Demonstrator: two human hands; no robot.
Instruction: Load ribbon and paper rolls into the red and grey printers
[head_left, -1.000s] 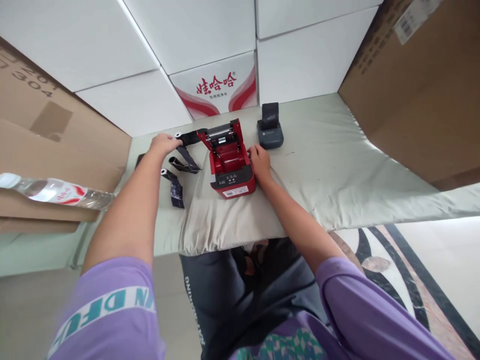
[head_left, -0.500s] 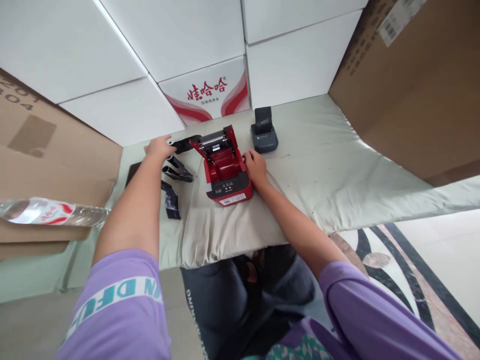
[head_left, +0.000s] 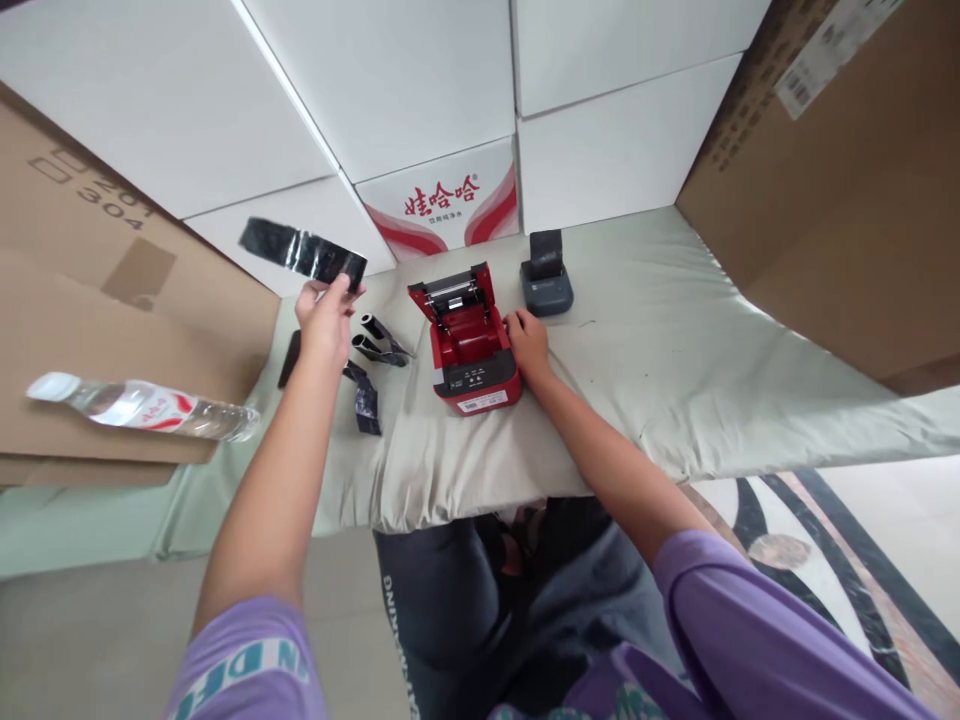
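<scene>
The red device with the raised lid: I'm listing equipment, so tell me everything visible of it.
The red device looks like hard plastic: a boxy body with a black front panel bearing small marks, and a white label below, its print unreadable. Its lid stands raised at the back, showing a dark underside with a shiny bar, above a red hollow. It sits upright on the pale cloth, the right grip touching its right side.

The black strip [head_left: 289, 248] looks like slick, glossy film. The red printer [head_left: 472, 348] seems smooth, lightly shiny plastic; the small dark printer [head_left: 547, 293], matt plastic. Creased, faintly satiny cloth covers the tabletop [head_left: 637, 370]. The bottle [head_left: 214, 420] is clear, shiny plastic, the right-hand brown box [head_left: 832, 230] matt cardboard.
</scene>
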